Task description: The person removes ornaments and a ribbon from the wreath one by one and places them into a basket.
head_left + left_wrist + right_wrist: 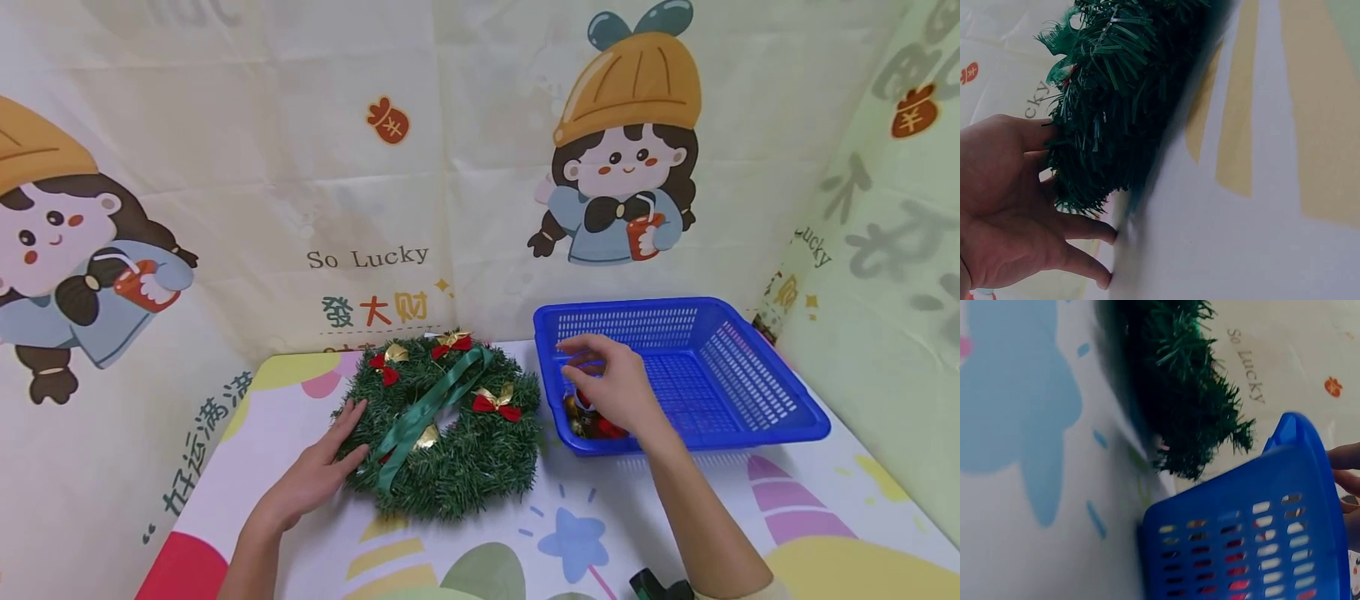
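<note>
A green wreath (pixel 480 475) lies on the table, trimmed with a green ribbon (pixel 427 408), red-and-gold bows (pixel 497 407) and gold bells. My left hand (pixel 311 479) rests against its left side, fingers spread; in the left wrist view that hand (pixel 1016 206) touches the wreath (pixel 1116 106) and the tabletop. Over the left end of a blue plastic basket (pixel 705 437) is my right hand (pixel 618 387), its fingers loosely bent and nothing visible between them. Small red and gold ornaments (pixel 600 427) lie in the basket beneath it, partly hidden by the hand.
A dark object (pixel 660 586) shows at the bottom edge near the right forearm. Printed cloth (pixel 487 192) hangs behind and beside the table. The basket stands right of the wreath, close to it.
</note>
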A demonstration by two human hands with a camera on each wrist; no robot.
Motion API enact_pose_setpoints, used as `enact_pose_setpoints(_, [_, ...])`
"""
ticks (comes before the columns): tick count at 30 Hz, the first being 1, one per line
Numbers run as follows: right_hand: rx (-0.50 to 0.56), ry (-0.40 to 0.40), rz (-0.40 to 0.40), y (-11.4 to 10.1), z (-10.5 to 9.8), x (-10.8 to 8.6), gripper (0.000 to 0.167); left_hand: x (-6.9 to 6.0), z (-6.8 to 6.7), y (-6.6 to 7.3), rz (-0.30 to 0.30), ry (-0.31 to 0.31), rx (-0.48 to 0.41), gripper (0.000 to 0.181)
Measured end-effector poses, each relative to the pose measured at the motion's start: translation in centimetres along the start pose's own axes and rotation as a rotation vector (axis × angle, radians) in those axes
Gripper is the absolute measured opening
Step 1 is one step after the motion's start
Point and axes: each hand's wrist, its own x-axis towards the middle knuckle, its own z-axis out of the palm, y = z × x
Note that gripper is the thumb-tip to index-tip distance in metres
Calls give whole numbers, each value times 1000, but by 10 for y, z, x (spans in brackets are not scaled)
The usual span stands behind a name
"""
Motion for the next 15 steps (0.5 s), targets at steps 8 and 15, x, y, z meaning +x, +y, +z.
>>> enact_pose_setpoints(8, [62,-117,35,-25,17,18,29,-2,0,1,5,-1,-12,73])
enact_pose_setpoints(15, [108,-207,87,-39,40,39,30,-2,0,0,13,7,-18,72])
